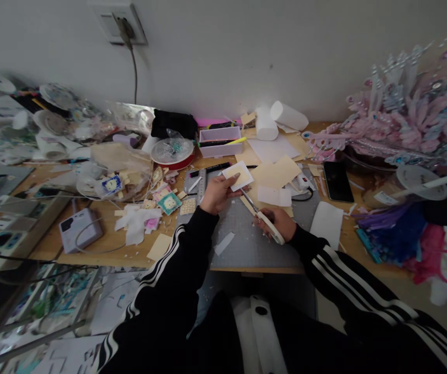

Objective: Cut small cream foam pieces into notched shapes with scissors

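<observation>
Between thumb and fingers, my left hand [217, 194] grips a small white card [245, 176] with a cream square on its face. My right hand [276, 223] is closed round the white handles of a pair of scissors [269, 224]. The blades point up and left, their tips right by the card's lower edge; whether they touch it I cannot tell. Below both hands lies a grey cutting mat [246, 249] strewn with paper scraps. Cream paper sheets [275, 174] lie just beyond the hands, and a ruler [202, 186] rests left of the card.
A lilac box [220, 143] with pens stands at the back. To the right are a phone [338, 181], a lidded cup [406, 189] with a straw, and pink beaded ornaments [410, 119]. On the left sit small decorated squares [167, 200], a ribbon spool [172, 152] and a pale device [80, 230] with a cable.
</observation>
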The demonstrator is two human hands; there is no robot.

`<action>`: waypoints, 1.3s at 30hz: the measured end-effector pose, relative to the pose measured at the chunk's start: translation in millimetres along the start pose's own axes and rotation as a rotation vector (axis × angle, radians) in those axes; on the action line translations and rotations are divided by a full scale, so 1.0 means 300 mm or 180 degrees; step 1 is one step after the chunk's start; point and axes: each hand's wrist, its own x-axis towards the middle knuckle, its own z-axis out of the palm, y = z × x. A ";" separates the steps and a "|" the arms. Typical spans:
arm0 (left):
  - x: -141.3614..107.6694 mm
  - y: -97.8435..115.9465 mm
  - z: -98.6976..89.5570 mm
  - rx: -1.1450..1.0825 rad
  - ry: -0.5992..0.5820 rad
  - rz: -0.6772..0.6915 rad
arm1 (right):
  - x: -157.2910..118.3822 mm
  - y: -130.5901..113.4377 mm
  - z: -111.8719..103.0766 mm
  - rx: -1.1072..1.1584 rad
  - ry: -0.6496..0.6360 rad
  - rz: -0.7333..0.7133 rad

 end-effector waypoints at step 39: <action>-0.012 0.010 0.005 0.0010 -0.0044 -0.0083 | -0.005 -0.012 -0.005 -0.0180 0.0064 -0.0223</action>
